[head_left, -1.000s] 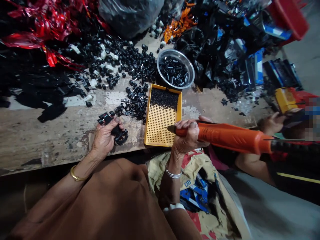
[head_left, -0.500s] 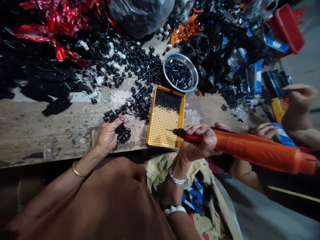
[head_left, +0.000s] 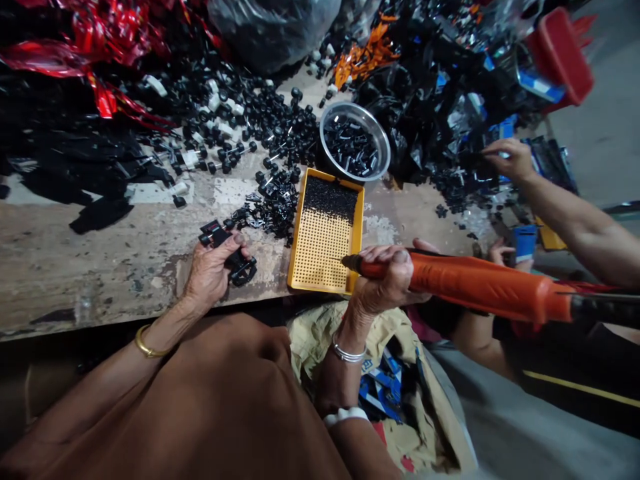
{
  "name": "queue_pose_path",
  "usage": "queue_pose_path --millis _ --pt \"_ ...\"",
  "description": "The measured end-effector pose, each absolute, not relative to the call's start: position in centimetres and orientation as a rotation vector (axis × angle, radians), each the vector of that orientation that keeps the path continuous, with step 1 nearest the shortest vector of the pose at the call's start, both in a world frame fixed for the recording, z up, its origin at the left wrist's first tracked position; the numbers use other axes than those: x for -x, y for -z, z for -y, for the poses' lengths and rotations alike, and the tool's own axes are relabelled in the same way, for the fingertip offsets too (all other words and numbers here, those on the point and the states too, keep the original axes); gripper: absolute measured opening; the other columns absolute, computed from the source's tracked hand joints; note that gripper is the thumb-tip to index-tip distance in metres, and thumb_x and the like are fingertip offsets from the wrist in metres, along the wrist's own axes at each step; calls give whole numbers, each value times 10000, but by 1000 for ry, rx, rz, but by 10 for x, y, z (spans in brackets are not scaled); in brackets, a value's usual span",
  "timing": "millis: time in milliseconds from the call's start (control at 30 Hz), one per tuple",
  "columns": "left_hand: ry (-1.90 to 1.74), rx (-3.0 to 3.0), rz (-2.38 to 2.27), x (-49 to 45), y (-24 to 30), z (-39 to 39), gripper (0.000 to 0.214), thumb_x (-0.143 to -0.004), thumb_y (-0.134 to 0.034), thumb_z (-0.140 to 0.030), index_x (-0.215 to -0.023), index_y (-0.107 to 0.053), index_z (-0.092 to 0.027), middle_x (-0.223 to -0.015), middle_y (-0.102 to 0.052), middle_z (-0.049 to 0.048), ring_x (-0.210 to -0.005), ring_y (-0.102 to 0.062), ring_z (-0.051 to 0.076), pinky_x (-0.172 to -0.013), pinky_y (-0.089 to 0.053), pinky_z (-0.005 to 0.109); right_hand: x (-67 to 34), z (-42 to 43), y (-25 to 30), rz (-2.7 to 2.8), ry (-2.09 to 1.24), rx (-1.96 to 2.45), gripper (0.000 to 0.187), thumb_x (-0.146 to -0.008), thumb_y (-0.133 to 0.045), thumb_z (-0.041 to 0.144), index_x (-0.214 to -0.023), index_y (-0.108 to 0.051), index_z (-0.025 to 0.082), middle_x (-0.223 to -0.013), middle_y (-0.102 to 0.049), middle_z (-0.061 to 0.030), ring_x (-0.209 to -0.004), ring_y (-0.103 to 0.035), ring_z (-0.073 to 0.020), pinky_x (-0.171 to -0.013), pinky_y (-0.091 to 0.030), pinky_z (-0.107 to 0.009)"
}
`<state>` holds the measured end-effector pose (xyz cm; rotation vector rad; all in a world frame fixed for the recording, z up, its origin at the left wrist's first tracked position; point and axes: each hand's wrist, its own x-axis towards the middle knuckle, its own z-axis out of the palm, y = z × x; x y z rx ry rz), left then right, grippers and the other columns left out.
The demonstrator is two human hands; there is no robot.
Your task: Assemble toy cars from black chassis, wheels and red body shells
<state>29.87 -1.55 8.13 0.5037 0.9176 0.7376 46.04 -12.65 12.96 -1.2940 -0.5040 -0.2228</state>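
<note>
My left hand point(head_left: 213, 270) grips a black plastic assembly point(head_left: 240, 270) at the bench's front edge, and the assembly's far end point(head_left: 214, 233) sticks out past my fingers. My right hand point(head_left: 385, 280) is closed around an orange electric screwdriver point(head_left: 475, 280). Its dark tip point(head_left: 347, 262) points left, just above the corner of a yellow perforated tray point(head_left: 295, 253). Tiny black screws point(head_left: 330, 198) cover the tray's far end. Behind the tray stands a steel bowl point(head_left: 385, 143) of black parts.
Loose black wheels point(head_left: 270, 133) and parts lie on the worn wooden bench point(head_left: 75, 280), with red foil point(head_left: 100, 93) at left. A co-worker's hand point(head_left: 505, 160) reaches over a black heap, and another hand point(head_left: 500, 252) sits behind the screwdriver. A sack point(head_left: 400, 333) lies below.
The co-worker's arm has reached in from the right, over the black heap. The screwdriver has shifted slightly left, and my left hand keeps its hold.
</note>
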Motion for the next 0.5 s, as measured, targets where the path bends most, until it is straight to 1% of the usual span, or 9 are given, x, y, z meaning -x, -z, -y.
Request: queue_pose_path --millis 167,300,500 --pt "-726 -496 -941 -299 -84 15 286 -517 -824 -195 -683 -596 -149 -573 -587 -43 -501 -559 88 -503 -484 218 -462 127 -128 482 204 1292 245 -716 -615 302 -905 -471 242 -519 -386 120 -397 -430 -66 -423 -422 -219" --pt "-729 -510 -935 -300 -85 15 284 -520 -823 -202 -688 -599 -154 -571 -586 -44 -509 -563 87 -504 -492 211 -461 126 -124 446 203 1303 267 -705 -641 334 -899 -481 242 -519 -387 119 -399 -432 -70 -420 -432 -233" --pt "-726 -510 -933 -299 -84 15 283 -510 -828 -201 -686 -610 -155 -573 -590 -41 -512 -565 88 -494 -493 205 -461 126 -122 465 230 1279 232 -721 -627 282 -904 -493 237 -513 -428 113 -400 -440 -73 -418 -424 -227"
